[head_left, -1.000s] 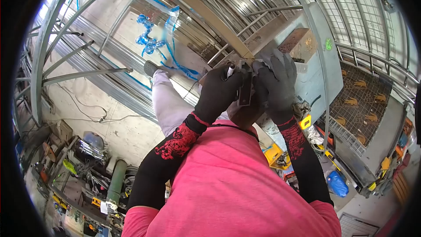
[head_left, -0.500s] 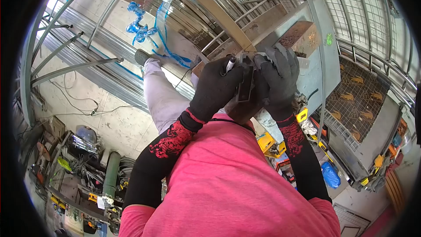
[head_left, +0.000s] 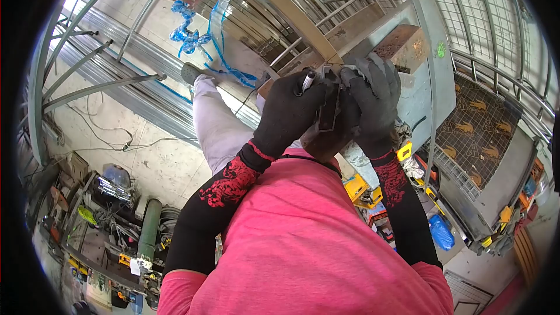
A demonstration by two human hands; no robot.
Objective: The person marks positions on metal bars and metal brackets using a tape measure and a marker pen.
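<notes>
In black work gloves, both my hands meet at the end of a long brown rectangular metal bar [head_left: 291, 9]. My left hand [head_left: 289, 111] is closed around a white marker pen [head_left: 308, 81], its dark end pointing up past the fingers. Between the hands lies a dark, rectangular, frame-like metal piece [head_left: 328, 111], close against the left fingers. My right hand [head_left: 375, 96] is bent over the right side of this piece, with its fingertips by the bar's end. Its thumb and the underside of the piece are partly hidden.
A rusty metal block [head_left: 402, 46] sits on the grey steel surface [head_left: 429, 87] to the right. Steel tubes [head_left: 134, 67] lie at left beside blue plastic wrap [head_left: 189, 41]. A cable [head_left: 149, 144] crosses the floor. Yellow tools [head_left: 361, 191] are near my right forearm.
The view has shifted slightly. Both hands stay at the bar's end with almost the same grip, and the marker pen stands a little more upright.
</notes>
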